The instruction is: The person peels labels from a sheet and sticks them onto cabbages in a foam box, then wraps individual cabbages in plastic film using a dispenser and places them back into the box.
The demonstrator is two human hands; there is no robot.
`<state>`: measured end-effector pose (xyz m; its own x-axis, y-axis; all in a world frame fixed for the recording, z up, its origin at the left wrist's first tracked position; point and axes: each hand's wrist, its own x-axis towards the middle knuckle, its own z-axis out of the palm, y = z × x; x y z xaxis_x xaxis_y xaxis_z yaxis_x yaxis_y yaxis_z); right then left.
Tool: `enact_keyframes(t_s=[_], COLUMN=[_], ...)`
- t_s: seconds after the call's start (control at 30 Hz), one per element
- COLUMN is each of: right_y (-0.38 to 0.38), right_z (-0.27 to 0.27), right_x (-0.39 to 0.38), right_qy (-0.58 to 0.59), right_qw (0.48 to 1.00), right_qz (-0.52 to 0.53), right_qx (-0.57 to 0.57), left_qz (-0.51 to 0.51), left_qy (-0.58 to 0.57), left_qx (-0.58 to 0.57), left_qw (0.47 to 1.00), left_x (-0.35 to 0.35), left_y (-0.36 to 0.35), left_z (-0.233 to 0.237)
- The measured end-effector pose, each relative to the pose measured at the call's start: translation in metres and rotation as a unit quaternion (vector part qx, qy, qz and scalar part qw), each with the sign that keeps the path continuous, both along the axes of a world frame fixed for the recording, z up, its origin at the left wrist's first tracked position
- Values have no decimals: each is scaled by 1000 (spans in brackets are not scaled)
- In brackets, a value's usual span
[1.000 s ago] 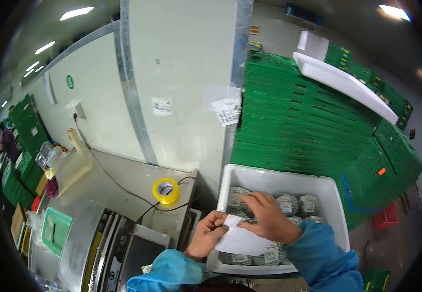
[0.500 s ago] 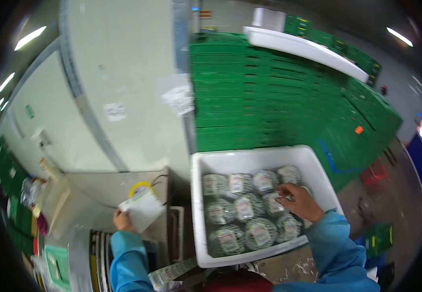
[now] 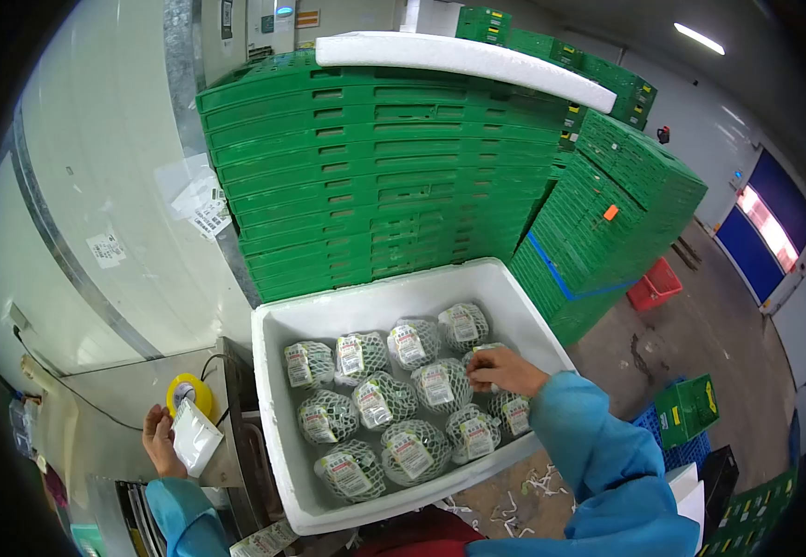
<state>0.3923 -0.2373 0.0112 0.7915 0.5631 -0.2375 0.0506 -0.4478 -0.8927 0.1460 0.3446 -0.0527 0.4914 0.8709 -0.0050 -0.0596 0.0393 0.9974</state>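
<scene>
Fingers of the right hand (image 3: 512,373) curl over the white foam box (image 3: 516,320), right of centre; whether they're pinching anything, can't tell. Just left of those fingertips sits a netted pack (image 3: 440,385), the right hand clearly nearer. Lower left, the left hand (image 3: 160,441) grips a white sheet (image 3: 199,438), long axis roughly upright in frame, beside yellow tape (image 3: 202,395) on the desk (image 3: 124,392).
</scene>
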Motion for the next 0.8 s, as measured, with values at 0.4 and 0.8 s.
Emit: enact_keyframes(t_s=[0.4,0.8], right_y=[-50,-339], right_z=[-16,5], right_x=[71,-166], right_qy=[3,-151], right_qw=[979,679], right_qz=[-176,-703], right_qx=[104,147], left_qz=[-570,-497], left_qy=[84,-148], left_qx=[251,768], left_qw=[778,376], left_x=[132,301], left_y=[-296,-498], left_z=[93,-66])
